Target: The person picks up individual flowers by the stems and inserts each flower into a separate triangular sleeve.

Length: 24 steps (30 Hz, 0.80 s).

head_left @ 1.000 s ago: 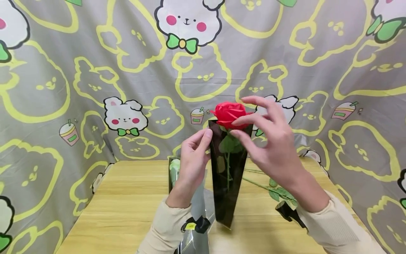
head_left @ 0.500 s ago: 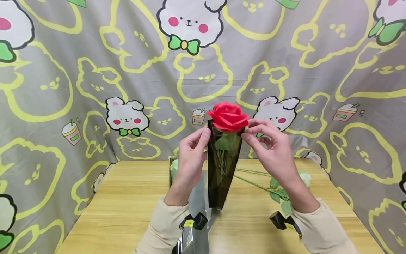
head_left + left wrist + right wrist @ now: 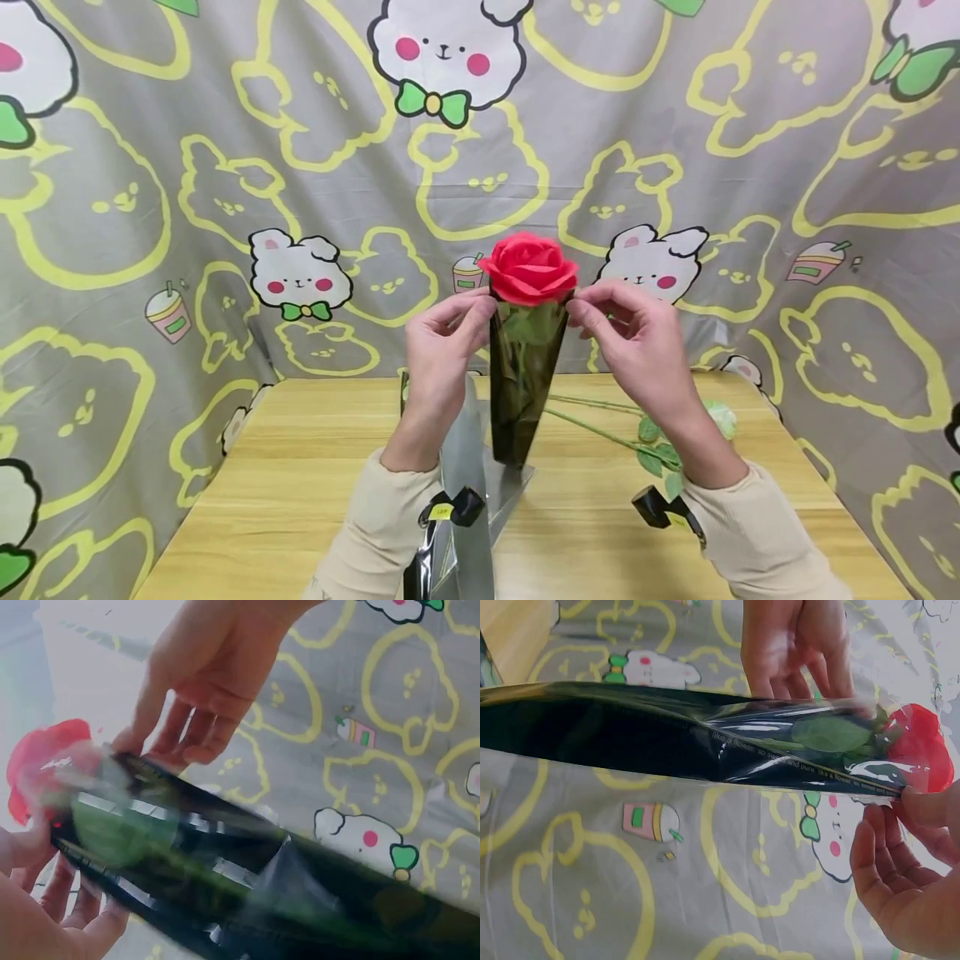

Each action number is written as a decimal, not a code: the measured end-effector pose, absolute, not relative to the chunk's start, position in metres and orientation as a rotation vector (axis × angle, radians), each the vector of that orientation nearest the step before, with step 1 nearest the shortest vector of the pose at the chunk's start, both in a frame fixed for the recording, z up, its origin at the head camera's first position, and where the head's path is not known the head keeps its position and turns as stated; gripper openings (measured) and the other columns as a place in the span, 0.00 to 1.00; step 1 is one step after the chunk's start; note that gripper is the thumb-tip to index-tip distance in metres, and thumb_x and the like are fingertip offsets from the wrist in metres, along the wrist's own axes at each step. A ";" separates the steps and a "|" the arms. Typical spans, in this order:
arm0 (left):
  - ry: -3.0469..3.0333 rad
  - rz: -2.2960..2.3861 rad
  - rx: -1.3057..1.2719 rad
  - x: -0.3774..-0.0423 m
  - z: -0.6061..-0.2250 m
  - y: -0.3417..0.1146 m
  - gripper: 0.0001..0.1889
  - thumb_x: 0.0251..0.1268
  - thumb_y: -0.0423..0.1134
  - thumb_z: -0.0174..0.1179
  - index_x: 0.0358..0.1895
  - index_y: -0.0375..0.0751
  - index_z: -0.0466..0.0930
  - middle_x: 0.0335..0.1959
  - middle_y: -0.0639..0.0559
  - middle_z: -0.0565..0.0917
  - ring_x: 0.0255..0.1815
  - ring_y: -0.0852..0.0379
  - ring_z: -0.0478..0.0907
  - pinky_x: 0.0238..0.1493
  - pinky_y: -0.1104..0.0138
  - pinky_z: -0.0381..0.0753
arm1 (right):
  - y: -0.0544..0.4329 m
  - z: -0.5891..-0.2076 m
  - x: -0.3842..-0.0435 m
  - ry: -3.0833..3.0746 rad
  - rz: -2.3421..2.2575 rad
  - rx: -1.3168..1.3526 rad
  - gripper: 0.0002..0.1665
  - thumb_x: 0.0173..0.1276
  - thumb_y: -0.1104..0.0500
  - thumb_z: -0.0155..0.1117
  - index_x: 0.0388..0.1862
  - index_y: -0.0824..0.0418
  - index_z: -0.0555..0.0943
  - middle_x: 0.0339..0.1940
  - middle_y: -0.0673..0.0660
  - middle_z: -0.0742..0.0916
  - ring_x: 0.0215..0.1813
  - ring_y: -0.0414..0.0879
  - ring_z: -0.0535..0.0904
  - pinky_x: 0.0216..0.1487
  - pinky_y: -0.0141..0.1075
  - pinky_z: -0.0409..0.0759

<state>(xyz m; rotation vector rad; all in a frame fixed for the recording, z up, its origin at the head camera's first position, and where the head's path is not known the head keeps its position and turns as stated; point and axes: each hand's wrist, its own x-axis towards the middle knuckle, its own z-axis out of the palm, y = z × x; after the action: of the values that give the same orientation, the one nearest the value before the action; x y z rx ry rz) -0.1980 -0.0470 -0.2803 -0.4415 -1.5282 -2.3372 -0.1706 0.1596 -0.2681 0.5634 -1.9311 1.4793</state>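
A red rose [image 3: 528, 267] stands upright in a dark, clear-fronted flower sleeve [image 3: 525, 375], held above the table. Its bloom sticks out of the sleeve's top, while green leaves show through the film. My left hand [image 3: 442, 358] pinches the sleeve's top left edge between thumb and fingers. On the other side, the top right edge is pinched by my right hand [image 3: 637, 342]. Printed lettering runs along the sleeve [image 3: 780, 754] in the right wrist view. The left wrist view has both hands at the sleeve's mouth, around the bloom [image 3: 49, 772].
Stems with green leaves [image 3: 660, 457] and a pale flower [image 3: 722, 419] lie right on the wooden table [image 3: 300, 467]. Clear and grey sleeves [image 3: 468, 500] lie beneath my left arm, over a partly hidden dark-edged item. A patterned curtain [image 3: 337, 183] hangs behind.
My right hand has come down from the bloom to the sleeve's top right edge and pinches it. Rose and sleeve have turned more upright and shifted slightly left and up.
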 end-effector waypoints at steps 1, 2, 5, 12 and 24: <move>-1.533 -2.333 -0.436 -0.198 -0.280 -0.047 0.04 0.65 0.25 0.68 0.38 0.32 0.90 0.45 0.45 0.88 0.43 0.58 0.85 0.37 0.66 0.86 | 0.159 -0.268 -0.171 -1.922 1.495 0.563 0.02 0.71 0.68 0.68 0.39 0.69 0.86 0.33 0.57 0.87 0.31 0.44 0.85 0.37 0.31 0.84; -1.541 -2.329 -0.429 -0.198 -0.280 -0.047 0.03 0.65 0.25 0.68 0.38 0.33 0.90 0.45 0.46 0.88 0.43 0.58 0.85 0.37 0.66 0.86 | 0.159 -0.268 -0.172 -1.911 1.512 0.559 0.02 0.71 0.69 0.68 0.39 0.69 0.85 0.33 0.57 0.87 0.30 0.44 0.85 0.36 0.31 0.84; -1.546 -2.320 -0.417 -0.198 -0.279 -0.048 0.04 0.66 0.27 0.68 0.37 0.38 0.91 0.46 0.46 0.88 0.44 0.58 0.85 0.39 0.64 0.86 | 0.159 -0.268 -0.173 -1.862 1.557 0.524 0.03 0.71 0.69 0.67 0.39 0.70 0.85 0.32 0.58 0.88 0.28 0.46 0.85 0.36 0.32 0.85; -1.581 -2.293 -0.517 -0.198 -0.276 -0.049 0.06 0.66 0.26 0.67 0.40 0.39 0.90 0.43 0.49 0.87 0.41 0.58 0.85 0.37 0.64 0.86 | 0.159 -0.268 -0.173 -1.829 1.543 0.543 0.04 0.71 0.69 0.67 0.41 0.72 0.84 0.33 0.58 0.87 0.28 0.47 0.84 0.36 0.33 0.85; -1.579 -2.195 -0.552 -0.198 -0.273 -0.049 0.06 0.63 0.26 0.70 0.41 0.25 0.87 0.37 0.49 0.87 0.32 0.58 0.83 0.37 0.62 0.87 | 0.155 -0.277 -0.177 -1.738 1.570 0.573 0.05 0.70 0.70 0.68 0.41 0.74 0.84 0.35 0.60 0.87 0.31 0.47 0.85 0.37 0.34 0.86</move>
<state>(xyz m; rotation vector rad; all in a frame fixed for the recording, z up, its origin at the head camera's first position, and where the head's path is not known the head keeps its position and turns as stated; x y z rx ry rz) -0.1978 -0.0493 -0.2733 -0.5517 -1.5791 -2.1949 -0.1771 0.1554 -0.2766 0.5729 -1.7381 1.5695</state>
